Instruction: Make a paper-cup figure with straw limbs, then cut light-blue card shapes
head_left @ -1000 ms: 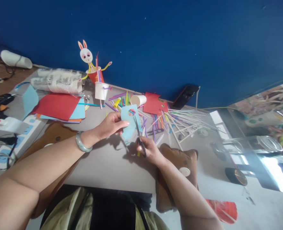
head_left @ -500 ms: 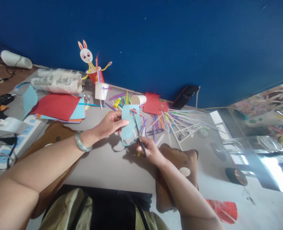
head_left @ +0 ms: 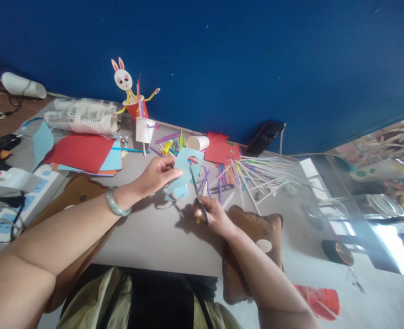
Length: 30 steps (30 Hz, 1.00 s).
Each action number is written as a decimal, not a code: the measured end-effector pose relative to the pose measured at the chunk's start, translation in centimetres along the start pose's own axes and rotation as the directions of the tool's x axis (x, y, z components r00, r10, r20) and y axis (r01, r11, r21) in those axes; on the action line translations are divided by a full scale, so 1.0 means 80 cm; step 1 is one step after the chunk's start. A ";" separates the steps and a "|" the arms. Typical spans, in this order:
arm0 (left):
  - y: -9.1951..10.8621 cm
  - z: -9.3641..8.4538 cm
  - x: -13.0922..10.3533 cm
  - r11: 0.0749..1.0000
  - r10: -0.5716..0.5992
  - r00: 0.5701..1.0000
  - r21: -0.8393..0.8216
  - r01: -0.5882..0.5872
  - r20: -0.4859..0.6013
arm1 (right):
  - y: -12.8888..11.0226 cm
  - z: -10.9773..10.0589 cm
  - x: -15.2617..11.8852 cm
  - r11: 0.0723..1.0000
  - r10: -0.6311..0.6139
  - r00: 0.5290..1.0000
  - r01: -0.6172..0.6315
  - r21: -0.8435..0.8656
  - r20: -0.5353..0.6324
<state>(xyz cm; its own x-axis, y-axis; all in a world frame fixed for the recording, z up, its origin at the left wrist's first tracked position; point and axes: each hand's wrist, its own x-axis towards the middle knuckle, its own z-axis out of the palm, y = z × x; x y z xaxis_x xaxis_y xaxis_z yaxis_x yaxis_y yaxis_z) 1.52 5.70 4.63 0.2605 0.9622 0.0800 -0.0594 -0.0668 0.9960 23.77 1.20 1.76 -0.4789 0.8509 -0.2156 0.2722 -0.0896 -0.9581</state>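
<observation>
My left hand [head_left: 160, 177] pinches a light blue sheet of paper [head_left: 185, 168] near its left edge. A cut-out gap shows near the paper's top, and a curled lower part hangs beneath. My right hand [head_left: 214, 215] is closed round the handles of a pair of dark scissors [head_left: 198, 194]. The blades point up at the paper's right side; whether they are in the paper I cannot tell. Behind the paper lies a heap of coloured sticks [head_left: 218, 173]. A white paper cup [head_left: 197, 143] rests on its side there.
Red paper [head_left: 78, 151] tops a stack at left, near a power strip [head_left: 23, 201]. A rabbit figure [head_left: 123, 79] stands in a red cup [head_left: 136, 108] by the blue wall. Brown cushions [head_left: 253, 256] flank my arms. A clear jar [head_left: 369, 205] lies right.
My left hand has turned the blue paper, so its top leans right and its lower part swings left and curls. The scissors and my right hand stay nearly in place.
</observation>
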 end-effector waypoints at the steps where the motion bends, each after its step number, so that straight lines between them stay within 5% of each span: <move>1: 0.000 0.000 0.000 1.000 0.001 1.000 0.003 -0.001 -0.004 | 0.000 0.000 0.000 1.000 0.001 1.000 -0.001 0.002 0.001; 30: 0.000 -0.004 0.001 0.998 -0.008 0.998 -0.056 0.004 -0.069 | 0.003 0.000 -0.001 0.999 0.040 0.999 -0.041 0.034 0.028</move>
<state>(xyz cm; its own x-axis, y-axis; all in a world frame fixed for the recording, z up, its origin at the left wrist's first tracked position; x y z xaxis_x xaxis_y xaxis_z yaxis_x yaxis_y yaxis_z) 1.23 5.88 4.64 0.1941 0.9785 0.0696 -0.1123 -0.0483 0.9925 23.83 1.12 1.56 -0.4910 0.8318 -0.2591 0.2627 -0.1422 -0.9543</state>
